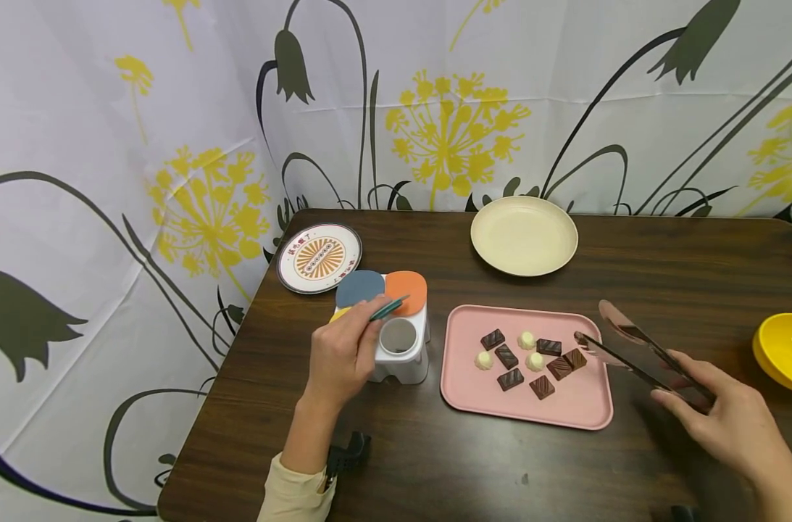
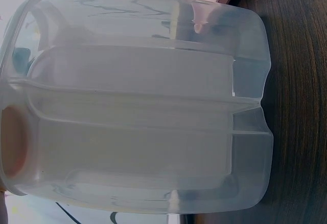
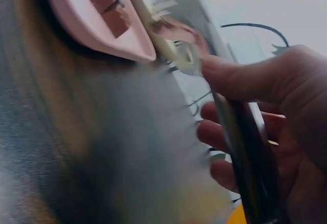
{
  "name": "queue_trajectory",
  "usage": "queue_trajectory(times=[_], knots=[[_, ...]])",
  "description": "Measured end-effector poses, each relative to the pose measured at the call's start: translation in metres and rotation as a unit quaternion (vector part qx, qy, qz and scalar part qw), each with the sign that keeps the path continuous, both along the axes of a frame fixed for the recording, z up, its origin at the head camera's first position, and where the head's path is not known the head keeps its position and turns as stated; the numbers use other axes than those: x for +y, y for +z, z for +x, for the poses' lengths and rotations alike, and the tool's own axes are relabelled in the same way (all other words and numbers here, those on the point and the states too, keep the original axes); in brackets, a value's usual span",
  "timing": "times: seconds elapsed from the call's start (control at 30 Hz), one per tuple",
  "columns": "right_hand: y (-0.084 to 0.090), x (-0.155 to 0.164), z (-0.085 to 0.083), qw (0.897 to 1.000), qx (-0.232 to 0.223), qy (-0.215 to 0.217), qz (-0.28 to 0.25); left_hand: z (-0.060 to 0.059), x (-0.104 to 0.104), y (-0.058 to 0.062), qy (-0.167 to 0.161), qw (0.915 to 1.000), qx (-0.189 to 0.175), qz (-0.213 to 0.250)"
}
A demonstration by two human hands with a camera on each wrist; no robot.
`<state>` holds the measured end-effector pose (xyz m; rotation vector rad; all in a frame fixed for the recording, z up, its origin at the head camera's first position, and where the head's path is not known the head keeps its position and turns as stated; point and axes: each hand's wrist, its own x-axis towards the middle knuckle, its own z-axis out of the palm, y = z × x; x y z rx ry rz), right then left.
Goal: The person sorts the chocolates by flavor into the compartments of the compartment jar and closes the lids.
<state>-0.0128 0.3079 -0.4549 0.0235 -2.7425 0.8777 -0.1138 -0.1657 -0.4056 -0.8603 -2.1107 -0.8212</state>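
Tongs [image 1: 637, 348] gripped in right hand [image 1: 728, 420] fingers, tips over pink tray [image 1: 585, 406]

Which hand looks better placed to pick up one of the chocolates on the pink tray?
Right: the right hand holds tongs whose tips reach the chocolates; the left hand grips the container's lid.

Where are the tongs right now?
In the head view, the tongs are in the right hand, tips over the pink tray's right edge.
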Motion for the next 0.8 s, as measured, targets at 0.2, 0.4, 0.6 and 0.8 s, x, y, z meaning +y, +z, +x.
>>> queue_trajectory(times=[0.2, 0.4, 0.6, 0.8], knots=[[0.004, 0.0, 0.002, 0.999, 0.006, 0.031, 0.033, 0.001, 0.0, 0.001, 0.001, 1.0, -0.007, 0.0], [0.008, -0.005, 0.004, 0.996, -0.02, 0.028, 0.081, 0.001, 0.0, 0.001, -0.002, 0.9999, -0.013, 0.001], [0.009, -0.009, 0.003, 0.994, -0.033, 0.037, 0.101, 0.001, 0.0, 0.001, 0.0, 0.9999, -0.015, 0.002], [0.012, -0.017, 0.001, 0.99, -0.066, 0.044, 0.113, 0.0, 0.001, 0.001, 0.0, 0.9999, -0.013, 0.002]])
